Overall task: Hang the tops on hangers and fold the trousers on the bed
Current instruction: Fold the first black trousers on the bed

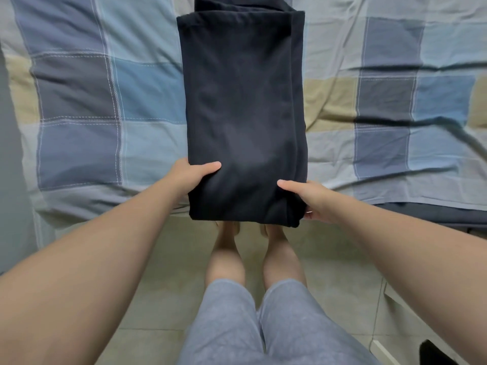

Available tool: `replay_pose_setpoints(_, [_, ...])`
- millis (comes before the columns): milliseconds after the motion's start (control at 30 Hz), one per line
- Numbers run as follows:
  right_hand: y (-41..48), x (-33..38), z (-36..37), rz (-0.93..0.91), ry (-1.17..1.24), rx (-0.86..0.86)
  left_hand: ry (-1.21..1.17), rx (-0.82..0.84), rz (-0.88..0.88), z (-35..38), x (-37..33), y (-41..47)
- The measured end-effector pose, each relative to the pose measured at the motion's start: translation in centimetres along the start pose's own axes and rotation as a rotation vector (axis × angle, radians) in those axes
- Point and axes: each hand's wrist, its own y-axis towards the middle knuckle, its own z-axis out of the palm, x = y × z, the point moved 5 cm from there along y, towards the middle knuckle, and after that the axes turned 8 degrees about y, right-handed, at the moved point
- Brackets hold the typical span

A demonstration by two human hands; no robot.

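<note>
Dark navy trousers lie folded in a long stack on the checked bedspread, their near end hanging over the bed's front edge. My left hand grips the near left corner, thumb on top and fingers underneath. My right hand grips the near right corner the same way, thumb on top of the cloth. The far end of the trousers shows another fold at the top of the view. No tops or hangers are in view.
The bed fills the upper half, covered by a blue, grey and beige checked spread with creases at the right. Below is a pale tiled floor with my legs and bare feet. White furniture stands at the lower right.
</note>
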Motion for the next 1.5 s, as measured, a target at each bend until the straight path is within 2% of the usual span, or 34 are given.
replay_pose_setpoints(133, [-1.1,-1.9,0.7,0.043,0.026,0.0,0.022,0.142,-0.135,1.8,1.3,-2.3])
replay_pose_setpoints(267, [-2.5,-3.5,0.6,0.024,0.08,-0.026,0.046,0.107,-0.189,3.3,3.2,-4.8])
replay_pose_setpoints(500, [-7.0,-5.8,0.4,-0.047,0.193,0.027,-0.128,0.093,-0.244,4.4,7.2,-10.5])
replay_pose_setpoints(767, [-11.9,-11.2,-0.1,0.077,0.231,0.093,-0.133,0.182,-0.334,4.7,10.5,-17.2])
replay_pose_setpoints(867, [-12.8,-10.9,-0.2,0.051,0.318,0.082,-0.147,0.161,-0.316,4.4,10.0,-18.0])
replay_pose_setpoints(967, [-12.8,-8.4,0.1,-0.007,0.441,0.061,-0.221,0.117,-0.303,3.7,8.4,-17.3])
replay_pose_setpoints(1200, [-11.2,2.0,1.3,-0.131,0.631,-0.009,-0.61,0.068,-0.315,1.3,0.6,-12.9])
replay_pose_setpoints(1500, [-8.8,16.2,0.6,-0.267,0.705,-0.023,-0.64,0.073,-0.156,-3.4,-12.9,-7.0])
